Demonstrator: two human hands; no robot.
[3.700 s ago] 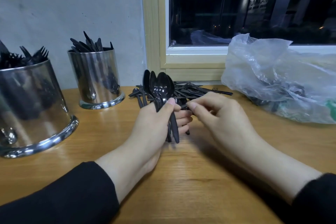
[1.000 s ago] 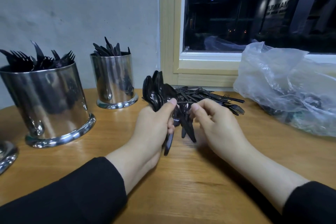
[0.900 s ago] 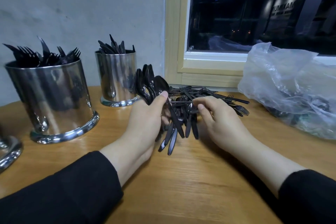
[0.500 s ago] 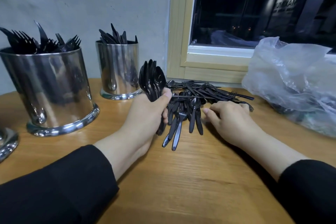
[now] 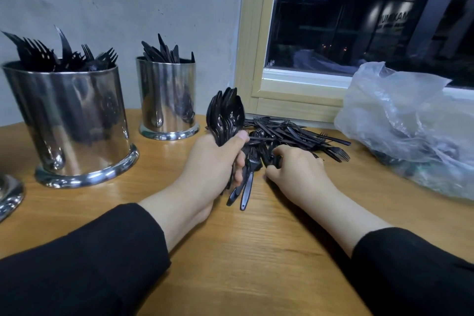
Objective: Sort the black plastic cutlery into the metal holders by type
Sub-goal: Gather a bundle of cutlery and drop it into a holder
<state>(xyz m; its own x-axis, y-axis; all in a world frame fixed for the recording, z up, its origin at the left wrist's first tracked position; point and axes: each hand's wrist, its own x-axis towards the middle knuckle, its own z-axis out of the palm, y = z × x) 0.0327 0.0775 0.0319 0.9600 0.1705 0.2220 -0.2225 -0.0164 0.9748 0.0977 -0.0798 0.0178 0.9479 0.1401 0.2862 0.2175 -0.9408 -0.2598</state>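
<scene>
Sorting black plastic cutlery on a wooden surface (image 5: pixel 256 251).

The left hand (image 5: pixel 215 161) is clamped round a bunch of spoons (image 5: pixel 225 115), bowls upright. The right hand (image 5: pixel 297 169) curls its fingers on pieces at the near edge of the loose pile (image 5: pixel 289 133). To the left stand a holder of forks (image 5: pixel 74 120) and a holder of knives (image 5: pixel 166 97); a plastic bag (image 5: pixel 410 123) lies right.
</scene>
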